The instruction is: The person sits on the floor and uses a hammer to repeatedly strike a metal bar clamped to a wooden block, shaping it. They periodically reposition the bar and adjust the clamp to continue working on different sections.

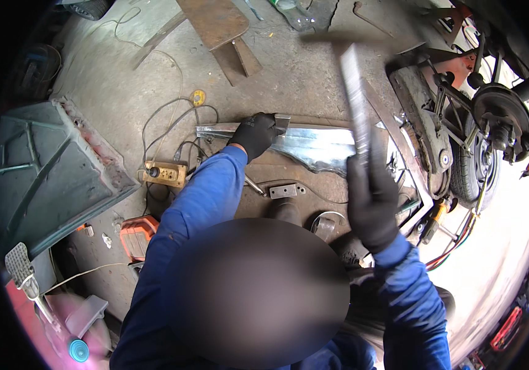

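Silver panel [320,145] below, blurred hammer [354,92] above

I have the long sheet-metal panel laid out across the middle of my view, over a flat brown surface [270,168] whose material I cannot tell; it is narrow at the left end, wider toward the right, with creases along its length and a curved lower edge. My left hand [255,137], in a black glove, is over the narrower half, fingers closed round a small grey metal block [282,123]; whether that block touches the panel I cannot tell from here. My right hand [372,206], gloved in black too, is clenched round the lower end of the hammer; the shiny handle points up and away from me, and the dark head at its far end is too smeared to make out.

Just below the panel I see a drilled steel block [284,191]; to the left, a yellowish socket box [164,173] sits among looping cables, with an orange case [138,237] nearer to me; a large dark-green panel [49,166] fills the left side; at the right there is a wheel [474,160] beside a rusty brake drum [504,117]; beyond my hands, a rust-brown steel piece [221,24] rests on the concrete floor [295,68].
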A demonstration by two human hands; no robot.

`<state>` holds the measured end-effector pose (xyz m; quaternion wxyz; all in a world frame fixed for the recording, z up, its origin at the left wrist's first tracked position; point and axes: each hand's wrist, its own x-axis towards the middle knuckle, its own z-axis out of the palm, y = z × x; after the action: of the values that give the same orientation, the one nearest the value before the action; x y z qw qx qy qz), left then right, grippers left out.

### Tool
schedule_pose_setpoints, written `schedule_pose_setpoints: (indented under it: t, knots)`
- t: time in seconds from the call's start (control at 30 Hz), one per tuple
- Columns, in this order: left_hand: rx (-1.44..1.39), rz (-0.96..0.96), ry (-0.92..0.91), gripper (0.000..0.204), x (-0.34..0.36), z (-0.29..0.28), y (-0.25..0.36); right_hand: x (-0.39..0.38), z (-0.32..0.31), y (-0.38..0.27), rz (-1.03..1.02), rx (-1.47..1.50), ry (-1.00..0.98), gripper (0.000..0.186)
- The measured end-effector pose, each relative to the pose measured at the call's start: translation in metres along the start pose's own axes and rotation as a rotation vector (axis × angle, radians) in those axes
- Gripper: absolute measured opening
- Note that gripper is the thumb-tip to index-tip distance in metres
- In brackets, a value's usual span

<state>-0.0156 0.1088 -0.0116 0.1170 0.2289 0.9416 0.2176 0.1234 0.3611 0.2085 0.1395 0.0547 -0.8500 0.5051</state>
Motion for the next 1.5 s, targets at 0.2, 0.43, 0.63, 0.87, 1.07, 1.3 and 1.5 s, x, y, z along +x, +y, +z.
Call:
schedule_pose_setpoints:
  t: [0.2,0.43,0.63,0.87,1.07,1.3,1.5]
  knots:
    - [-0.096,-0.092,-0.037,0.030,-0.004,-0.005,0.009,-0.003,0.004,0.019,0.349,-0.393,-0.359,0.056]
    - [-0.019,0.067,0.014,0.030,0.003,0.012,-0.006,0.005,-0.007,-0.001,0.092,-0.046,-0.064,0.057]
    - [-0.027,0.081,0.003,0.027,0.004,0.007,-0.001,-0.001,0.003,0.011,0.214,-0.411,-0.325,0.052]
    - [0.030,0.145,0.037,0.031,0.001,0.000,0.013,-0.001,-0.005,0.004,0.050,-0.070,-0.038,0.057]
    - [-0.014,0.013,0.017,0.031,0.008,-0.004,0.019,-0.003,0.001,0.010,0.177,-0.418,-0.342,0.054]
    - [-0.094,-0.023,0.055,0.029,0.001,0.000,0.021,0.003,-0.012,-0.002,-0.092,-0.175,-0.027,0.056]
    - [-0.032,0.025,0.045,0.024,0.007,-0.003,0.024,-0.006,-0.001,0.014,0.221,-0.430,-0.378,0.058]
